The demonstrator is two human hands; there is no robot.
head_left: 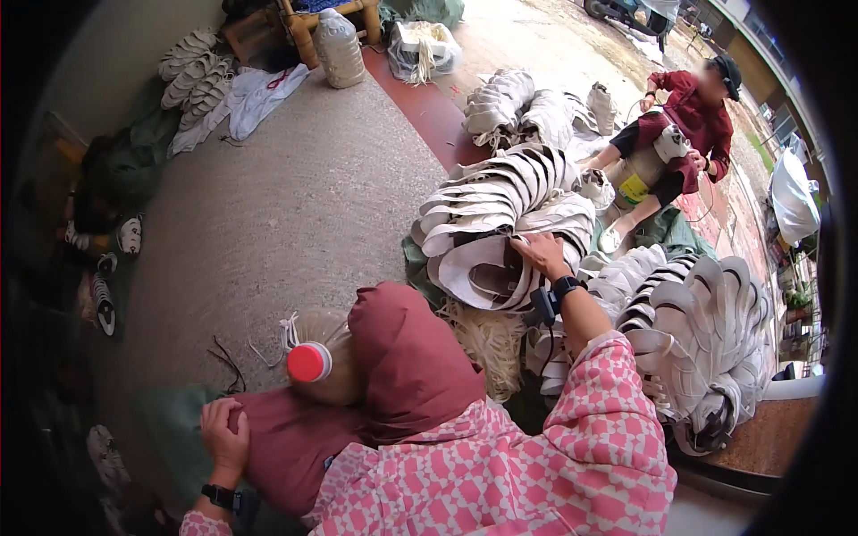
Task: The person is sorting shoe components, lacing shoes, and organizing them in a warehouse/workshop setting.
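Note:
My right hand (542,255) reaches out to a stack of off-white shoe uppers and has its fingertips closed on the edge of the front shoe upper (463,272). That upper lies curved, with its hollow side showing. More nested shoe uppers (500,192) are stacked in rows just behind it. My left hand (225,436) lies on my left knee over maroon cloth, its fingers laid out and holding nothing. Between my legs stands a large clear plastic jug (335,344) with a red cap (308,362) and white string at its neck.
Pale strips (487,344) lie in a heap beside my right leg. More bundled uppers (702,326) pile up at right. A co-worker (702,125) in dark red sits beyond the stacks, holding a shoe piece. Another jug (340,49) stands on the grey mat (268,205).

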